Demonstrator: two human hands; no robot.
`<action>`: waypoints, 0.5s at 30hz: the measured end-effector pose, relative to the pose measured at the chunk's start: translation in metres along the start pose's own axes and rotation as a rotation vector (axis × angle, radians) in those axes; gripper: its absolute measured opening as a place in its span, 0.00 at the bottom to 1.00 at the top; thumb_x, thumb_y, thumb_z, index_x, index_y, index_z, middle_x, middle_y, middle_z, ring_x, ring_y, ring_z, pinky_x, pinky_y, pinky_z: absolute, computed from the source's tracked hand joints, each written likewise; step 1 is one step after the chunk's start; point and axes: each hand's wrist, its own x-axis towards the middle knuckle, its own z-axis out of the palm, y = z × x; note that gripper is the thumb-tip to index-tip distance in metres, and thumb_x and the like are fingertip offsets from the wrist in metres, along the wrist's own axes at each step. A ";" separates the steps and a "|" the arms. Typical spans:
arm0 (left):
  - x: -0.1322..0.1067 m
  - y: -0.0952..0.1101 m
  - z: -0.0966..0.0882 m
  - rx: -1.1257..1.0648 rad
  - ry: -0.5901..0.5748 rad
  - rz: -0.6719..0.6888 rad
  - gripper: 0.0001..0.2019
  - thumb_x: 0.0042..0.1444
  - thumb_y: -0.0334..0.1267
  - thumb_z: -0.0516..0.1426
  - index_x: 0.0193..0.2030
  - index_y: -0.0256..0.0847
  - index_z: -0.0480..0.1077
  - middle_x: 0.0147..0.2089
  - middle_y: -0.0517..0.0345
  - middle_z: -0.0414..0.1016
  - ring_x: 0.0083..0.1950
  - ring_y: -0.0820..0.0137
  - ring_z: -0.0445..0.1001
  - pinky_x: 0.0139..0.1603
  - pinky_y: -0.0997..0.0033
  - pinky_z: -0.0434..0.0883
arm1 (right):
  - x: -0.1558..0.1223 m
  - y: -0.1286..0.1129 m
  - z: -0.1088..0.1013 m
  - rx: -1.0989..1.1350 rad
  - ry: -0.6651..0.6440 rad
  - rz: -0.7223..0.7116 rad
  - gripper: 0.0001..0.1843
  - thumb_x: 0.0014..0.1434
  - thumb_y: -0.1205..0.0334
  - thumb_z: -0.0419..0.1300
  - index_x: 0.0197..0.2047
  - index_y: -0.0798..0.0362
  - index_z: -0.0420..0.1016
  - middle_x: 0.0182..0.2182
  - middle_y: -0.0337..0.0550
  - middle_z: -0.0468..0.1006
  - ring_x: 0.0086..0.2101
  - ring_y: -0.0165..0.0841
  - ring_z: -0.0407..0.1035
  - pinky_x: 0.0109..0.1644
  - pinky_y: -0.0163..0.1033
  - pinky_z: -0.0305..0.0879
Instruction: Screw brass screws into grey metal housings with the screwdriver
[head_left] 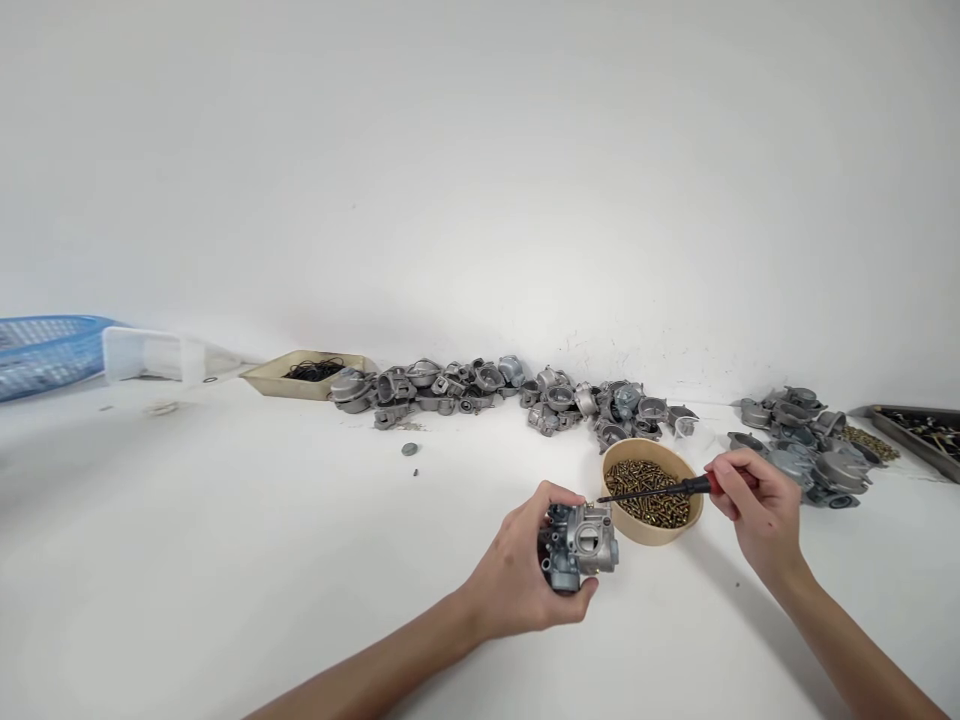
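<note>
My left hand [525, 570] is closed around a grey metal carburetor body [581, 545], held just above the white table. My right hand [754, 505] grips a screwdriver [664, 490] by its red and black handle. The dark shaft runs left across a tan bowl [651, 534] full of small brass screws, and its tip meets the top of the carburetor body.
A long heap of grey metal castings [510, 392] lies along the back wall, with another pile [806, 445] at the right. A beige tray of black rings [311, 373], a white tray [161, 356], a blue basket [45, 350] and a dark tray [919, 432] stand farther out.
</note>
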 end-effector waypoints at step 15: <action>-0.001 -0.005 0.002 -0.097 -0.031 0.007 0.29 0.45 0.36 0.65 0.55 0.47 0.61 0.39 0.62 0.76 0.32 0.68 0.76 0.34 0.70 0.73 | 0.000 0.000 0.001 0.027 -0.016 0.033 0.17 0.67 0.49 0.69 0.34 0.53 0.81 0.23 0.36 0.67 0.20 0.25 0.52 0.23 0.35 0.46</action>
